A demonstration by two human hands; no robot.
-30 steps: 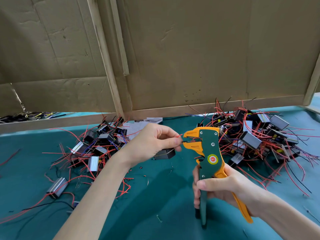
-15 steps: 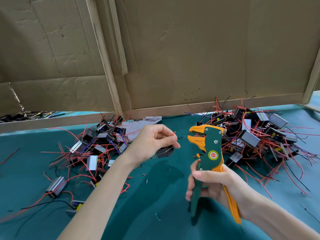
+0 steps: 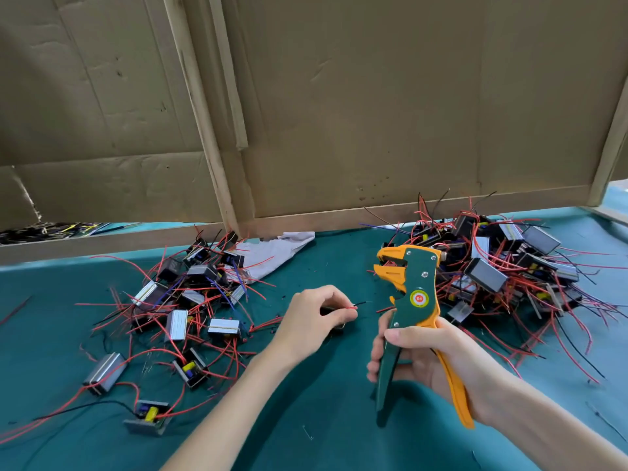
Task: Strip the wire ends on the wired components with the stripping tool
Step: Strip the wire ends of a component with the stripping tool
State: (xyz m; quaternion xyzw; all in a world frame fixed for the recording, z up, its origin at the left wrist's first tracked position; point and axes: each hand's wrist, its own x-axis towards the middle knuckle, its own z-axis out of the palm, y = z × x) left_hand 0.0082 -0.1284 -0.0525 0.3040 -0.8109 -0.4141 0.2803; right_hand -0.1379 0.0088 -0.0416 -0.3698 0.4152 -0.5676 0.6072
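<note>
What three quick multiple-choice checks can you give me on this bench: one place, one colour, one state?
1. The stripping tool is: A) lying on the table; B) in the right hand; C) buried in a pile.
2. The table cover is: A) white; B) yellow; C) teal.
3. The red wire pinched by the left hand is: A) apart from the tool's jaws; B) clamped in them; C) dropped.

Key: 1 B, that hand grips both handles. 2 C, teal cloth fills the foreground. 3 A, bare cover shows between the wire tip and the tool.
</note>
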